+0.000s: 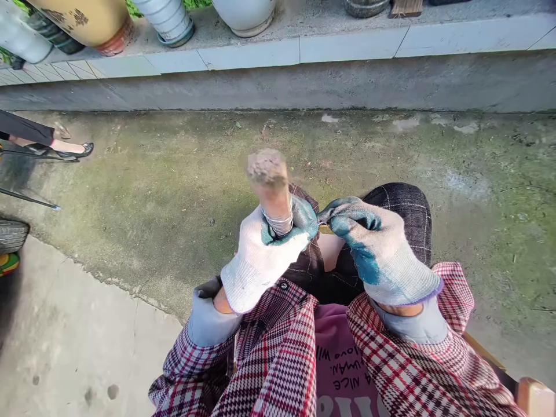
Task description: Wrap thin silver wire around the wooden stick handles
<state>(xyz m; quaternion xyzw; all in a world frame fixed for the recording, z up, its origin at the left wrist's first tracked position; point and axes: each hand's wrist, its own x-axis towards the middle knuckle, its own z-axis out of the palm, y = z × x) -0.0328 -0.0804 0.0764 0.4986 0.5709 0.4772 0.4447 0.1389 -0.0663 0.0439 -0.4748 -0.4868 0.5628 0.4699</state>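
The fingers (306,219) of the left hand (258,246) are curled round a stick (274,200), which stands up out of the fist, its rough, crumbly end uppermost and slightly blurred. Silvery wire (281,224) is wound about the stick in several turns just where it meets the glove. The fingers of the right hand (377,240) are pinched on a thin strand (324,223), close against the left thumb — too small to tell whether it belongs to the wire. Both hands wear white gloves with blue-green coating, and meet above the person's lap, between knees in dark checked trousers (402,217). Plaid sleeves (200,362) with pale turned-back cuffs lead back to a purple shirt (332,341) with lettering. At lower right shows a wooden chair arm (535,398). Beneath lies a concrete floor (182,191), greenish and stained, with a paler slab (87,324) at lower left. Farther off, at the left edge, are another person's foot (72,147) in a black shoe and two thin dark rods (30,199). Across the top runs a white-tiled ledge (351,51) bearing pots — a yellow pot (89,23) and a ribbed pot (167,17) among them.
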